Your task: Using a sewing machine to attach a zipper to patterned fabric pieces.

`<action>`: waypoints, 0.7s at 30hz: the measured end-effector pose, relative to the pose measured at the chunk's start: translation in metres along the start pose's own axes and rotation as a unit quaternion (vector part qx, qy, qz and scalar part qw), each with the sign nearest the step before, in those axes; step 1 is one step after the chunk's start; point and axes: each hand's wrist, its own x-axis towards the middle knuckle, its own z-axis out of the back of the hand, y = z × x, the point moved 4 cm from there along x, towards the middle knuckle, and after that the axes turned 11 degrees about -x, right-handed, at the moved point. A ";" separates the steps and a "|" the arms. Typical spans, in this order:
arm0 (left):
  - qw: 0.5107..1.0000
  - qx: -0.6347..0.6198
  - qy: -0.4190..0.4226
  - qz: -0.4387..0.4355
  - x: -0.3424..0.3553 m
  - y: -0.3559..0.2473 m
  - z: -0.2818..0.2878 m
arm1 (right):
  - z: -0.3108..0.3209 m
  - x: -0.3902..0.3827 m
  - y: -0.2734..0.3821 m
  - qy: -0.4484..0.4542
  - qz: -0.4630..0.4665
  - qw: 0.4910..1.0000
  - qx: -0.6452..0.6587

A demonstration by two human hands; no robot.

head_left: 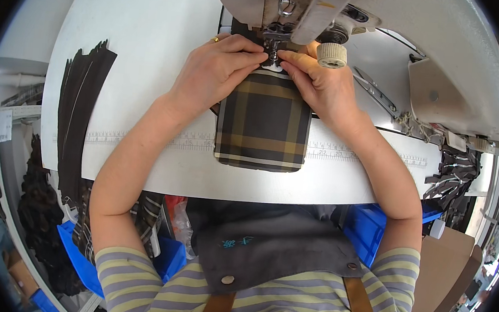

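A dark plaid fabric piece [262,125] with olive bands lies flat on the white table [126,82], its far end under the presser foot [273,57] of a sewing machine [401,18]. My left hand [212,71] presses its closed fingertips on the fabric just left of the foot, thumb beside forefinger. My right hand [319,88] is closed on the same fabric at the foot's right side, its thumb and forefinger at the far edge. The part of the fabric beneath my fingers and the foot is partly hidden.
Dark zipper strips [80,107] lie at the table's left, with more [450,172] hanging at the right. Metal scissors or tweezers [374,92] rest right of my hand. Blue bins [361,226] and an open cardboard box [439,276] sit below the table's edge.
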 end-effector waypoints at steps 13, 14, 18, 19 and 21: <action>1.000 -0.006 -0.012 -0.001 0.003 0.004 0.001 | 0.004 0.004 0.003 -0.016 0.022 0.999 -0.035; 1.000 -0.004 -0.010 0.000 0.003 0.004 0.001 | 0.005 0.004 0.009 -0.022 0.081 0.991 -0.103; 1.000 -0.016 -0.009 0.001 0.003 0.004 0.002 | 0.002 0.009 0.017 -0.041 0.206 0.956 -0.205; 1.000 -0.024 -0.016 -0.002 0.003 0.003 0.003 | 0.000 0.012 0.016 -0.042 0.206 0.956 -0.205; 1.000 -0.022 -0.012 0.007 0.003 0.003 0.002 | -0.001 0.013 0.017 -0.076 0.224 0.955 -0.179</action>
